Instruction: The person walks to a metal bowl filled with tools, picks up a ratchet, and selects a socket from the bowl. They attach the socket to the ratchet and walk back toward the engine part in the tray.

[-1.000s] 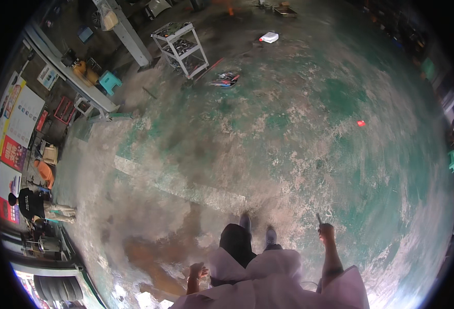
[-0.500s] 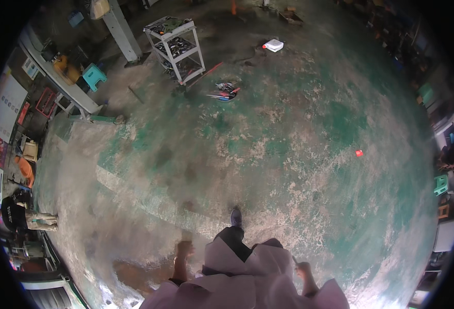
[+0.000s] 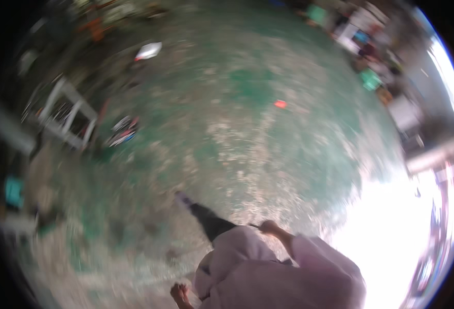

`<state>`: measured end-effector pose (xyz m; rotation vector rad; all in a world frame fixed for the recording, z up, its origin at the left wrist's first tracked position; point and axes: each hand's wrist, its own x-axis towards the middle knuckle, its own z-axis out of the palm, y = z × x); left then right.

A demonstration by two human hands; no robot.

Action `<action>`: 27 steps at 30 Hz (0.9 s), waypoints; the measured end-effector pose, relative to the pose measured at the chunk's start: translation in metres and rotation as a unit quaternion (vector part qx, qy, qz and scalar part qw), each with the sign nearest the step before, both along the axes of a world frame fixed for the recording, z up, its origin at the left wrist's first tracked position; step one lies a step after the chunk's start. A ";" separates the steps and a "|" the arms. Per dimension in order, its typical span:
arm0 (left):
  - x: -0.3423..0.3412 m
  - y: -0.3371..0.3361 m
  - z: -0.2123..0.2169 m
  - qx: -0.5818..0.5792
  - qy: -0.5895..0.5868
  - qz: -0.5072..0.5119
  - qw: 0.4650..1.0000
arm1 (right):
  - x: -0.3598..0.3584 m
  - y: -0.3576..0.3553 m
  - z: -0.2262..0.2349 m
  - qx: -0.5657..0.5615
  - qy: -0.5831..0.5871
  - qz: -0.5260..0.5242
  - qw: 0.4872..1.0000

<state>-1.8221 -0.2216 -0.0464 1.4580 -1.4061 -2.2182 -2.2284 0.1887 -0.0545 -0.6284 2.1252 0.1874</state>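
In front of my body, my right hand (image 3: 271, 228) is closed around a thin, dark, stick-like tool (image 3: 254, 225). One end of the tool sticks out to the left of my fist; its kind is too blurred to make out. Low at the bottom edge, my left hand (image 3: 179, 292) hangs beside my pale pink garment (image 3: 283, 273). Motion smears its fingers, and I see nothing in it. One of my legs, in dark trousers (image 3: 210, 220), reaches forward across the worn green floor (image 3: 237, 170).
A grey tool cart (image 3: 67, 116) stands at the left, with a pile of hand tools (image 3: 123, 130) on the floor beside it. Farther off lies a white jug (image 3: 149, 50). A small red item (image 3: 280, 104) lies ahead. Green stool (image 3: 370, 79) and clutter line the right; bright light floods the lower right.
My view has swung to the right, so the cart, tool pile, jug and red item sit farther left. My right hand has come up closer in front of my body, still holding the thin tool.
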 end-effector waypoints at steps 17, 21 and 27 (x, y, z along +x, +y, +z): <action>-0.236 -0.254 0.027 0.092 -0.274 0.053 0.956 | -0.236 -0.365 -0.012 -0.131 0.012 -0.067 0.989; -0.158 -0.271 0.064 0.122 -0.325 0.111 0.931 | -0.262 -0.403 -0.010 -0.177 0.080 0.045 0.980; -0.120 -0.389 0.017 0.164 -0.258 0.175 0.936 | -0.249 -0.419 -0.023 -0.103 -0.102 -0.409 0.901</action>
